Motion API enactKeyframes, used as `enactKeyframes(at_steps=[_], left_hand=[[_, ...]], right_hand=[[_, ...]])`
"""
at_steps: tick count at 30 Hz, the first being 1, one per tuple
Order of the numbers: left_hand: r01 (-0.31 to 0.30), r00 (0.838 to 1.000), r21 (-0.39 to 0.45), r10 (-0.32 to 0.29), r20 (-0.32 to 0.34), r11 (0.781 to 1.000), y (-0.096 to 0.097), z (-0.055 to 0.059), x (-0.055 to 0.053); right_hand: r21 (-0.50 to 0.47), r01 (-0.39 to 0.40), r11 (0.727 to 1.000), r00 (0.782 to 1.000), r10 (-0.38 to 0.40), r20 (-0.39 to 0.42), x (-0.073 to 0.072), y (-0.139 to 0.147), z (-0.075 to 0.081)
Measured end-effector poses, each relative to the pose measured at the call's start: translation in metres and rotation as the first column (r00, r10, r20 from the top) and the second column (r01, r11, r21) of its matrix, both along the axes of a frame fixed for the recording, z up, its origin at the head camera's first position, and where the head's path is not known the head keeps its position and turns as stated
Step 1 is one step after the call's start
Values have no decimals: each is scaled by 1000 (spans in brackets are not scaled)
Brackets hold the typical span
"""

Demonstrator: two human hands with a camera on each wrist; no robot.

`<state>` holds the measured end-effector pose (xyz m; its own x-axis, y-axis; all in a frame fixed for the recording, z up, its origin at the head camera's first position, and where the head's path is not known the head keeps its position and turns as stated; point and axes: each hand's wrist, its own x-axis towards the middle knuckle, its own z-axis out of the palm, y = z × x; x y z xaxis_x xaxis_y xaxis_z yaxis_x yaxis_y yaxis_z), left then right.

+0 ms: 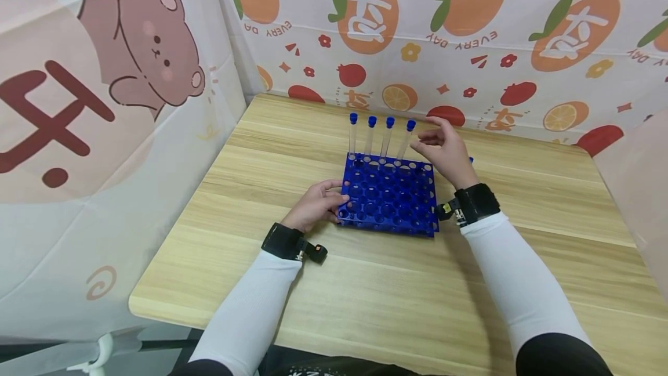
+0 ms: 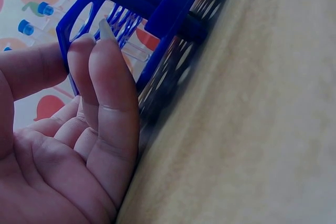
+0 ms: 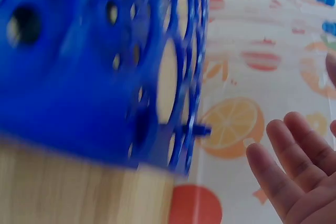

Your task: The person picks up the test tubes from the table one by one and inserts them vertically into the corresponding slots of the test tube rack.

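Note:
A blue test tube rack (image 1: 388, 196) with rows of round holes sits on the table. Several clear test tubes (image 1: 386, 144) with blue caps stand in a row along its far edge, the rightmost tube (image 1: 404, 145) leaning slightly right. My left hand (image 1: 318, 202) grips the rack's left end; the left wrist view shows fingertips (image 2: 107, 35) against the blue end frame. Just right of the rightmost tube, my right hand (image 1: 443, 152) is raised with its fingers loosely bent and nothing visible between them. In the right wrist view its fingers (image 3: 278, 177) are spread beside the rack.
The wooden table (image 1: 250, 219) extends around the rack on all sides. A printed cloth (image 1: 323, 74) hangs just behind the table's far edge, and another cloth covers the left side. A small blue tip (image 1: 471, 159) shows beyond the right wrist, mostly hidden.

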<state>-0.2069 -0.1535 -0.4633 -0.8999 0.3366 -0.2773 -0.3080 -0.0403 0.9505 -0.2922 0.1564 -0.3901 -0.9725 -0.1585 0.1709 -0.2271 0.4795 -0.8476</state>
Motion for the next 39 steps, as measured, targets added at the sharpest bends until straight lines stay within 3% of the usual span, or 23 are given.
enactKeyframes(at_steps=[8, 16, 23, 29, 39], left_hand=[[-4, 1000, -14, 4, -7, 1000, 1, -1, -1], [-10, 1000, -32, 10, -5, 999, 1, 2, 1], [-9, 1000, -28, 9, 0, 1000, 1, 1, 1], [-1, 1000, -23, 1, 10, 1000, 1, 1, 0], [0, 1000, -18, 0, 5, 1000, 1, 2, 0]], right_hand=[[44, 96, 994, 994, -98, 44, 0, 39, -3], [81, 190, 978, 981, -192, 27, -1, 77, -19], [197, 217, 956, 952, -252, 175, -2, 98, -35], [195, 191, 962, 911, -248, 330, 0, 105, -48], [192, 204, 960, 881, -266, 393, -1, 108, -56]])
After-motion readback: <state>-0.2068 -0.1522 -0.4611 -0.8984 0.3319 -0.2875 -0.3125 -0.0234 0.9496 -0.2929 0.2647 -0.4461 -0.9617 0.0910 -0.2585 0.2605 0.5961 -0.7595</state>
